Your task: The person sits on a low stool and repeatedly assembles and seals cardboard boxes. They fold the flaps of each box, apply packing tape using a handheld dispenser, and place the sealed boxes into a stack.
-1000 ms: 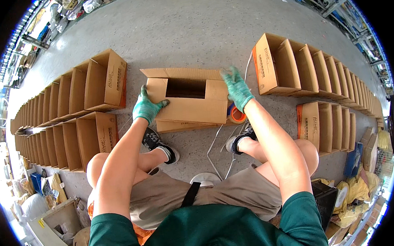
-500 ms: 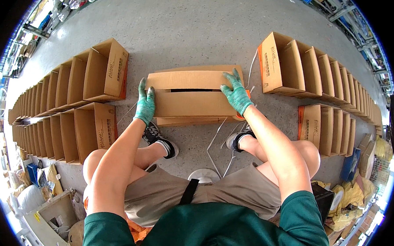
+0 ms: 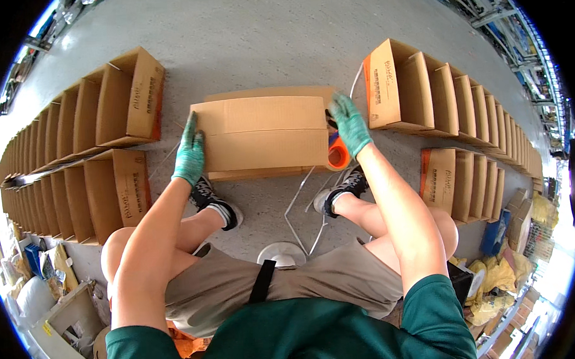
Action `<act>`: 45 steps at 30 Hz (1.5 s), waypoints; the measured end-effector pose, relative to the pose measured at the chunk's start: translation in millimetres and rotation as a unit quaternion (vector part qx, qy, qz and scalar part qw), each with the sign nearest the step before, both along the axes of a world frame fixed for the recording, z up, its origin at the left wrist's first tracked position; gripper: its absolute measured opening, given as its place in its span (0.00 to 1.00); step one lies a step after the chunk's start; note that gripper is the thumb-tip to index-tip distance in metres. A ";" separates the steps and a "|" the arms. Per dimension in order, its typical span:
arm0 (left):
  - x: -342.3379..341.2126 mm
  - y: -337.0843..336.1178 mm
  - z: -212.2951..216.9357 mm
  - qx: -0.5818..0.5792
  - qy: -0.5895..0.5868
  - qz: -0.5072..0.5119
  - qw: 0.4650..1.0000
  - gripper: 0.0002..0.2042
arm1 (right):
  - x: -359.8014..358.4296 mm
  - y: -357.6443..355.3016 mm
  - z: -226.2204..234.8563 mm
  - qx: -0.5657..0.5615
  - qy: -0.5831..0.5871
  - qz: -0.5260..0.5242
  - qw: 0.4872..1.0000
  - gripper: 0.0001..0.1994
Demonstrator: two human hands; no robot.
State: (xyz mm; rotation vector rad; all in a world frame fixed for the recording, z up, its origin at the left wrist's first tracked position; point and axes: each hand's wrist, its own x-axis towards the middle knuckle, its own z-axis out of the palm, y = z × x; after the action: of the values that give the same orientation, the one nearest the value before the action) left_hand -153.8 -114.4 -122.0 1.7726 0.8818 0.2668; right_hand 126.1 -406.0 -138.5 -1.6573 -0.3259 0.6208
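Observation:
A brown cardboard box (image 3: 263,142) lies in front of me with its two top flaps folded down, meeting along a seam. It rests over another cardboard piece (image 3: 271,92) whose edges stick out behind and in front. My left hand (image 3: 190,157), in a green glove, lies against the box's left end with fingers stretched out. My right hand (image 3: 350,124), gloved alike, is at the right end, its fingers extended beside the far right corner. Just below it is an orange ring-shaped tool (image 3: 339,154) with a blue part, apparently a tape dispenser, partly hidden by box and hand.
Rows of open cartons stand on both sides: left rear (image 3: 144,96), left front (image 3: 132,186), right rear (image 3: 386,88), right front (image 3: 440,179). A white strap (image 3: 292,221) trails on the floor between my shoes. Yellow bags (image 3: 494,283) and shelving (image 3: 498,16) lie farther right.
The top flaps have come together, closing the slot between them. My right hand has moved off the top to the right end, and my left hand has slid down along the left end.

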 end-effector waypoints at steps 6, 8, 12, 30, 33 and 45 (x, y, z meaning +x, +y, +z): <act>-7.3 3.9 -2.1 -0.006 0.008 -0.016 1.000 0.26 | 22.2 -19.3 -37.8 -0.549 -0.289 0.456 0.639 0.19; -0.1 0.9 1.8 -0.019 0.013 -0.023 0.999 0.27 | 0.2 -31.6 -85.8 -0.543 -0.147 0.362 0.743 0.22; -4.9 6.6 -12.2 -0.014 -0.008 -0.036 0.999 0.27 | -33.1 -32.5 -150.9 -0.296 0.101 -0.080 0.947 0.23; -1.2 6.8 -15.0 0.050 0.022 -0.031 0.998 0.27 | -1.7 59.0 150.7 -0.057 -0.114 0.265 0.956 0.28; 4.3 3.5 -10.2 0.060 0.034 -0.027 0.997 0.27 | -19.1 74.2 133.8 -0.076 -0.039 0.337 0.938 0.27; 30.2 2.9 57.4 0.250 0.069 0.014 0.966 0.15 | 19.3 51.7 84.6 -0.135 -0.007 0.415 0.900 0.31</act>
State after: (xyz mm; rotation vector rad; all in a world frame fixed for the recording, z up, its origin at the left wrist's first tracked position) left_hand -123.6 -111.5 -64.6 2.2678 0.9994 0.4153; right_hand 145.4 -354.2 -53.9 -1.7505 -1.0237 1.3357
